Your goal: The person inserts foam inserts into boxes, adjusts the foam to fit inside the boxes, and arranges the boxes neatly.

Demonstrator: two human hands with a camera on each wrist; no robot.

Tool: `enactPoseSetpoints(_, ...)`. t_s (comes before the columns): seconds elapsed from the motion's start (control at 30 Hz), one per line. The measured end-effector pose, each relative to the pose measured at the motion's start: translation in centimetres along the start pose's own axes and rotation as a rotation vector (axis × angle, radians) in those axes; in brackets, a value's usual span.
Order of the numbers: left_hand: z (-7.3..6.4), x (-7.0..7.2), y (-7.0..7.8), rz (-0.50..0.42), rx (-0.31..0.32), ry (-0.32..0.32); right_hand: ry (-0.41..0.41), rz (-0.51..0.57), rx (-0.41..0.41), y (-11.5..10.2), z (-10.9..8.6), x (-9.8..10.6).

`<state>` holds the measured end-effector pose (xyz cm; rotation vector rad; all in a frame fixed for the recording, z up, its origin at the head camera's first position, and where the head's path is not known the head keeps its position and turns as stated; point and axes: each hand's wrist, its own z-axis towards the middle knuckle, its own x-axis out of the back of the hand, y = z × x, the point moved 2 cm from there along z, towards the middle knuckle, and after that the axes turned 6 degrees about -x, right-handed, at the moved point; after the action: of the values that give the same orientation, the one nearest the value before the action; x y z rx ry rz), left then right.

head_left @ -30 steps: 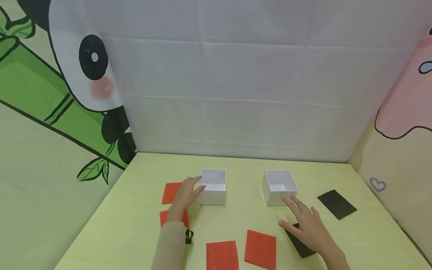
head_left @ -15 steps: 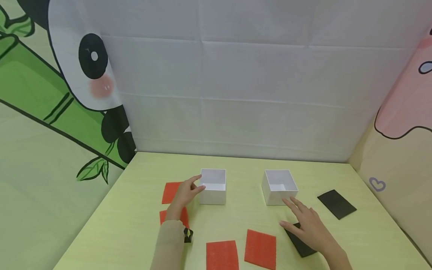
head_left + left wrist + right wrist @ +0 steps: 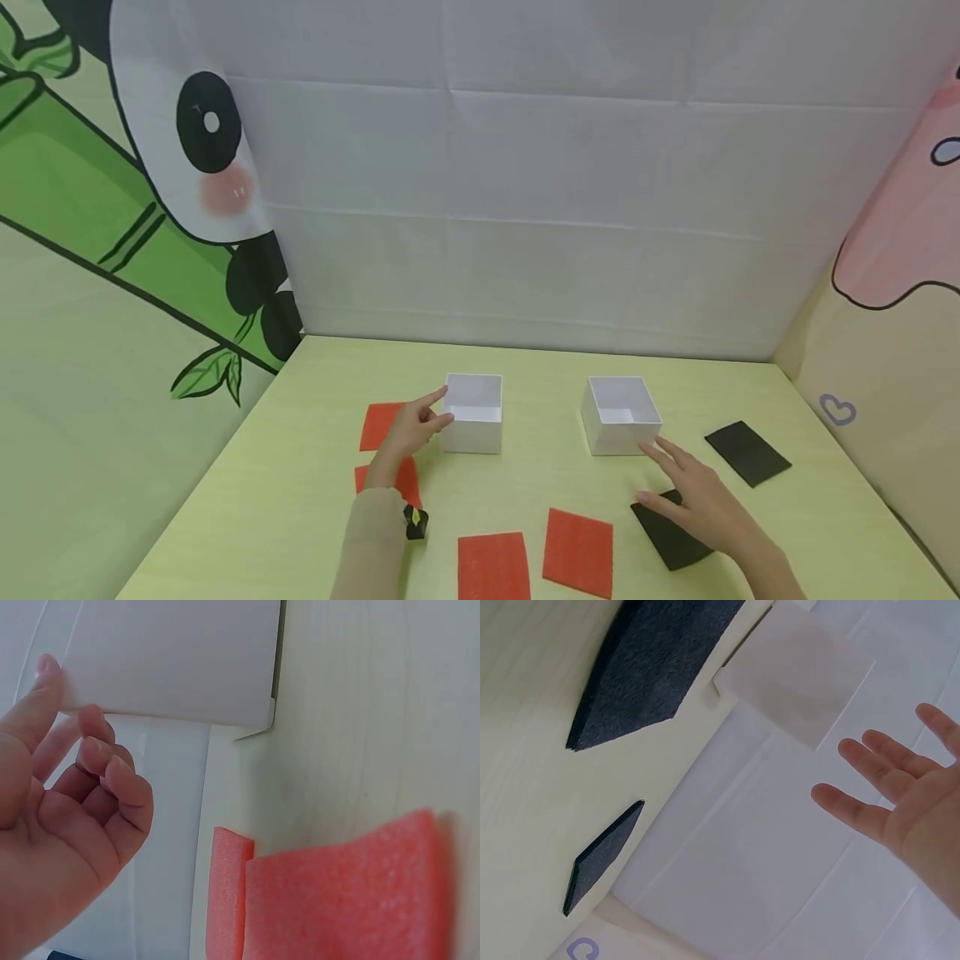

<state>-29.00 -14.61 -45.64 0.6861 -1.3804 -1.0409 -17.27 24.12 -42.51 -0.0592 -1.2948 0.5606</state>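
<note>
At far left, two red squares [image 3: 382,422] lie on the worktop [image 3: 262,500], partly hidden by your left arm; only the left wrist view shows their foam-like thickness. Your left hand [image 3: 408,429] is at the left white box [image 3: 472,437], thumb and forefinger apart; its wrist view shows the other fingers loosely curled. Two more red squares [image 3: 578,552] lie nearer you. Next stands the right white box [image 3: 621,440]. Your right grip [image 3: 697,498] is spread above a black square [image 3: 667,537]; another black square [image 3: 747,454] lies farther right.
</note>
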Motion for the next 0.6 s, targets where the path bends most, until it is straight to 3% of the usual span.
enactPoseSetpoints(0.3, 0.0, 0.0, -0.4, -0.100, 0.005, -0.002, -0.035, 0.018, -0.021, 1.5, -0.3, 0.4)
enactPoseSetpoints(0.6, 0.2, -0.1, -0.8, -0.110, 0.025, -0.010, -0.027, 0.060, -0.014, 3.6, -0.1, 0.9)
